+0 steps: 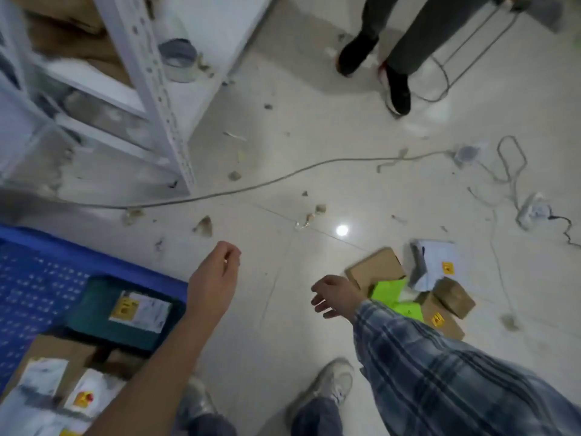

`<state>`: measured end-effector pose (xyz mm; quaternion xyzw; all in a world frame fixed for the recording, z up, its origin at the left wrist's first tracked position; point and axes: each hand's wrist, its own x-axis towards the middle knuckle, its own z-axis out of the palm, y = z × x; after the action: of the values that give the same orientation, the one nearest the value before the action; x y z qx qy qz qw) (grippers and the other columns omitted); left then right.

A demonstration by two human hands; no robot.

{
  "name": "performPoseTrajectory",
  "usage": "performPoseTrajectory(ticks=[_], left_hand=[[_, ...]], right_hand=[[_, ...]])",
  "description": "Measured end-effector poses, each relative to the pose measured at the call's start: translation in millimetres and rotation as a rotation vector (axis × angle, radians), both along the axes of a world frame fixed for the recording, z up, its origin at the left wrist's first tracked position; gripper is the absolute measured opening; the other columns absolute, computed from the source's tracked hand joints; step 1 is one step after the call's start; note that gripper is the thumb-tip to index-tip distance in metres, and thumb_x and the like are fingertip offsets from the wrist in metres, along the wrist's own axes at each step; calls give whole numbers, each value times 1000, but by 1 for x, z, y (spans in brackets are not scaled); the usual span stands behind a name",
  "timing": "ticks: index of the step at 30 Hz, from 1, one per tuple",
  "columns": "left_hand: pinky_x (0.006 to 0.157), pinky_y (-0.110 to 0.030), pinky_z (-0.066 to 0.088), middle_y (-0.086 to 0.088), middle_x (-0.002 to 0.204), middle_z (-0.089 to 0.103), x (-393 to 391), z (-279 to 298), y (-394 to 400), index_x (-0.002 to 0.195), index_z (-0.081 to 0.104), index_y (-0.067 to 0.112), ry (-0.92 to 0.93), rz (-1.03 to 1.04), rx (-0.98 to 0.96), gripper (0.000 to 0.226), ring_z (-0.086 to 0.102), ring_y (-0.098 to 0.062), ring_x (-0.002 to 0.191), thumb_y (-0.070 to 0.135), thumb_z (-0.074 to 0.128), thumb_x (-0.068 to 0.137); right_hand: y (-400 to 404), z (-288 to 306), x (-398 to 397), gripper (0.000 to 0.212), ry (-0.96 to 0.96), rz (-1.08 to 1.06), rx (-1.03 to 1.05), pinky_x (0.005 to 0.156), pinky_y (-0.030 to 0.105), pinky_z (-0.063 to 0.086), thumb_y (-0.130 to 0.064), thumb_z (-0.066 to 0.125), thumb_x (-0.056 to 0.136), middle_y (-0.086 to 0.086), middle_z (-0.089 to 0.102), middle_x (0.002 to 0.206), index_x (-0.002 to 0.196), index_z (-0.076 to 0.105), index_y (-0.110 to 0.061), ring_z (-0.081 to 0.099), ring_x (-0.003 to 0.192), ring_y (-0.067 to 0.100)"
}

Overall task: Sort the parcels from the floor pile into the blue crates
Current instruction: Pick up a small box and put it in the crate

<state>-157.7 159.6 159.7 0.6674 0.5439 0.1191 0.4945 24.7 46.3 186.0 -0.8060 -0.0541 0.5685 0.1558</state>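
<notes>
**Both hands empty between crate and floor pile**

Head view: The left hand [217,272] is seen at the centre of the frame, held above the pale tiled floor [283,146]; its fingers are loosely curled and nothing is held in it. The right hand [334,295], extending from a blue plaid sleeve [440,366], is seen just right of centre with its fingers relaxed and spread downward, also holding nothing. It is near the left edge of the floor pile [415,291] but is not touching it.

The pile lies at the lower right of the frame and is made up of brown cardboard boxes, a bright green parcel [393,294] and a white poly mailer [437,265]. Yellow stickers are seen on the mailer and on one box; their print is too blurred to be read.

A blue crate [41,272] with a perforated bottom fills the lower left. In it are seen a dark teal parcel [103,313] bearing a white shipping label with a yellow patch, a brown box and white mailers with a yellow-and-red sticker. No writing can be made out.

A white metal shelf [151,89] stands at the upper left, a grey cable [283,177] runs across the floor, and another person's legs [393,42] are seen at the top. The wearer's shoes are visible at the bottom edge.
</notes>
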Motion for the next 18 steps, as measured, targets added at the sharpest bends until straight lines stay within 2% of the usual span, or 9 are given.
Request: performPoseTrajectory(ticks=[3,6,9,11,13,16,18], left_hand=[[78,-40,47,-8,92,65,64,-14,-49,93,55,9,190,-318,-42,27,59,-27,84,27,35,99],[78,-37,45,-14,90,62,109,-26,-99,86,51,5,338,-549,-77,34,60,-29,87,28,30,101],[78,-35,44,-8,83,55,145,-34,-141,78,41,11,454,-780,-52,32,59,-28,88,30,28,101],[77,-34,44,-10,89,58,165,-40,-162,79,39,13,513,-912,-40,31,58,-26,89,31,27,101],[74,-31,41,-10,92,59,185,-48,-175,80,38,13,574,-990,-40,31,56,-24,86,32,26,102],[67,-27,34,0,74,47,217,-59,-188,76,37,15,642,-1008,-54,34,49,-18,78,33,26,102],[65,-27,33,4,68,42,242,-65,-196,76,38,14,652,-1000,-52,34,49,-18,76,33,26,102]], right_hand=[[-74,-7,53,22,2,-137,-62,50,24,37,-10,43,94,7,52,66,73,46,-14,47,53,17],[-148,-11,100,22,-15,-257,-125,51,24,36,-8,43,94,8,51,66,73,45,-13,46,53,18],[-214,-17,141,19,-18,-359,-190,53,26,38,-8,43,95,9,52,67,76,46,-11,47,55,20],[-252,-20,160,12,-11,-411,-211,54,26,39,-9,43,94,9,54,68,83,48,-8,49,56,20],[-281,-27,175,8,5,-462,-206,54,25,40,-8,43,94,9,54,69,88,48,-7,50,57,20],[-312,-37,189,9,39,-526,-205,55,26,41,-9,43,94,8,55,69,86,48,-7,51,57,19],[-326,-44,197,9,61,-559,-184,55,26,41,-9,42,94,8,56,70,90,49,-6,51,58,19]])
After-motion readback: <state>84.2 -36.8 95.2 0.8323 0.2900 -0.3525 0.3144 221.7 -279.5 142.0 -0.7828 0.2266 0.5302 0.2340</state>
